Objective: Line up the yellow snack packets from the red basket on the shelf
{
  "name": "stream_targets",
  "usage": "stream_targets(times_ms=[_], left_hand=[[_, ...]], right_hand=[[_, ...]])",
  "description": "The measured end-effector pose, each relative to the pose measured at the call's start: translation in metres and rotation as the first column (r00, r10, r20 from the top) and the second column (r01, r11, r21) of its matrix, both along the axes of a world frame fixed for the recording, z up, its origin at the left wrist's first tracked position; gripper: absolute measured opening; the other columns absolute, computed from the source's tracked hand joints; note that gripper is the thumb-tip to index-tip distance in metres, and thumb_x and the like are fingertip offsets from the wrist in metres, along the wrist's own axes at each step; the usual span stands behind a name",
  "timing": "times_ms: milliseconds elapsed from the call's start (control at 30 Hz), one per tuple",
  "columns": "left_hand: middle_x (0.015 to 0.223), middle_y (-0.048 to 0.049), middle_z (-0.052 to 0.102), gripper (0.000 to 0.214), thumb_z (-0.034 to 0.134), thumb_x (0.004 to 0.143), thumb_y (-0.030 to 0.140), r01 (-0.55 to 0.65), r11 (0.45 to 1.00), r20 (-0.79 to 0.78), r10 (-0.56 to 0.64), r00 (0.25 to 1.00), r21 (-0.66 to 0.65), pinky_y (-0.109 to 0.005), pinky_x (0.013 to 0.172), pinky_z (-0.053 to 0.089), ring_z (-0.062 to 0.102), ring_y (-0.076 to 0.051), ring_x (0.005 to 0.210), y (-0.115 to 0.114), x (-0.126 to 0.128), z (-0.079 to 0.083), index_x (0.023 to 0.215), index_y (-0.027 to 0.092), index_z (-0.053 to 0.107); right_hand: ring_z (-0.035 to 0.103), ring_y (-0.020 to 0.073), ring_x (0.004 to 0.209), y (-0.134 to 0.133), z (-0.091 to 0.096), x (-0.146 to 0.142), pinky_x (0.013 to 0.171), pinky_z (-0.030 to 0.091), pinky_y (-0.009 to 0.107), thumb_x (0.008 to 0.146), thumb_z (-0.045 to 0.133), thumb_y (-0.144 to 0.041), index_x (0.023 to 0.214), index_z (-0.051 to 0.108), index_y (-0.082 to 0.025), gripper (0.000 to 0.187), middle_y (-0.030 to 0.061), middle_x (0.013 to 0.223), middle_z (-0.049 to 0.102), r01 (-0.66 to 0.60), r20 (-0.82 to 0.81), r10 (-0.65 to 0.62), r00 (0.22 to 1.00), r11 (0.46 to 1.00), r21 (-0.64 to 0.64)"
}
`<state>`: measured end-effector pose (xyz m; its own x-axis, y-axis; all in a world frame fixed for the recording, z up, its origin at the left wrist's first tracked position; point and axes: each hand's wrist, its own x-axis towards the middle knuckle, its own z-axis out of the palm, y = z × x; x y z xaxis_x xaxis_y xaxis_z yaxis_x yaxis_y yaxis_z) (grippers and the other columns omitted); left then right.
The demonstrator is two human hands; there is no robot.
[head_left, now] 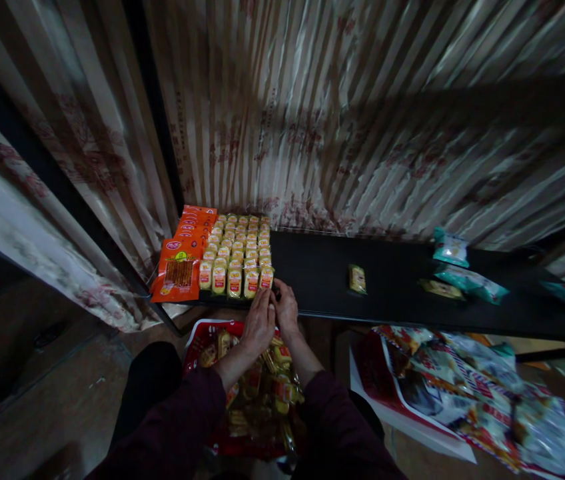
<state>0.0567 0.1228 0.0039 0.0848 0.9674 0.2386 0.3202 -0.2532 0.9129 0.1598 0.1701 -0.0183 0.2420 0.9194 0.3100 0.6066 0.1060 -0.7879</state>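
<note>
Both my hands meet at the front edge of a black shelf (pixel 402 293), right by the front row of small yellow snack packets (pixel 236 253) set out in neat rows. My left hand (pixel 258 323) has its fingers curled together against the nearest packet (pixel 266 276). My right hand (pixel 286 308) is pressed beside it, fingers bent at the shelf edge; whether either hand holds a packet is hidden. Below my arms lies a red bag (pixel 197 347) full of the same yellow packets.
Orange snack packs (pixel 178 273) are stacked left of the yellow rows. A lone yellow packet (pixel 357 279) lies mid-shelf, teal packets (pixel 467 277) further right. A large printed bag (pixel 467 393) lies on the floor at right. Striped curtains hang behind the shelf.
</note>
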Motion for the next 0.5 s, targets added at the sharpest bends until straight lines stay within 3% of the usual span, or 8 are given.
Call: stream_targets(times_ms=[167,300,400,500], left_hand=[[0.142,-0.0146,0.048,0.044,0.034,0.090,0.020,0.011,1.000,-0.072,-0.011,0.997,0.010,-0.043,0.117,0.030,0.040,-0.021,0.136,-0.019,-0.007,0.000,0.130,0.012,0.051],[0.138,-0.0124,0.052,0.046,0.036,0.086,0.012,0.016,1.000,-0.125,-0.018,0.992,-0.019,-0.043,0.115,0.033,0.044,-0.020,0.132,-0.043,-0.015,-0.010,0.128,0.015,0.053],[0.133,-0.0126,0.057,0.047,0.038,0.082,0.008,-0.016,0.994,-0.191,-0.005,0.982,-0.106,-0.040,0.112,0.036,0.050,-0.020,0.127,-0.060,-0.020,-0.022,0.125,0.014,0.055],[0.129,-0.0129,0.059,0.046,0.041,0.080,0.006,-0.069,0.959,-0.310,-0.021,0.951,-0.275,-0.036,0.111,0.037,0.053,-0.019,0.124,-0.076,-0.028,-0.033,0.121,0.014,0.058]], right_hand=[[0.062,0.0205,0.083,-0.023,0.003,-0.003,0.083,0.052,0.039,0.081,0.050,-0.028,0.110,0.063,-0.014,0.034,0.0139,0.105,0.063,0.051,0.015,-0.052,0.999,0.997,0.065],[0.062,0.0214,0.089,-0.055,0.001,-0.012,0.085,0.051,0.038,0.085,0.046,-0.028,0.108,0.063,-0.015,0.032,0.0133,0.104,0.063,0.028,0.031,-0.030,0.999,0.996,0.080],[0.060,0.0222,0.095,-0.082,-0.009,-0.021,0.088,0.050,0.039,0.086,0.044,-0.028,0.108,0.064,-0.016,0.031,0.0124,0.105,0.064,-0.003,0.057,0.000,0.998,0.999,0.043],[0.061,0.0226,0.094,-0.109,-0.025,-0.029,0.089,0.050,0.039,0.086,0.044,-0.026,0.107,0.065,-0.017,0.031,0.0114,0.102,0.066,-0.018,0.092,0.024,0.995,0.998,-0.065]])
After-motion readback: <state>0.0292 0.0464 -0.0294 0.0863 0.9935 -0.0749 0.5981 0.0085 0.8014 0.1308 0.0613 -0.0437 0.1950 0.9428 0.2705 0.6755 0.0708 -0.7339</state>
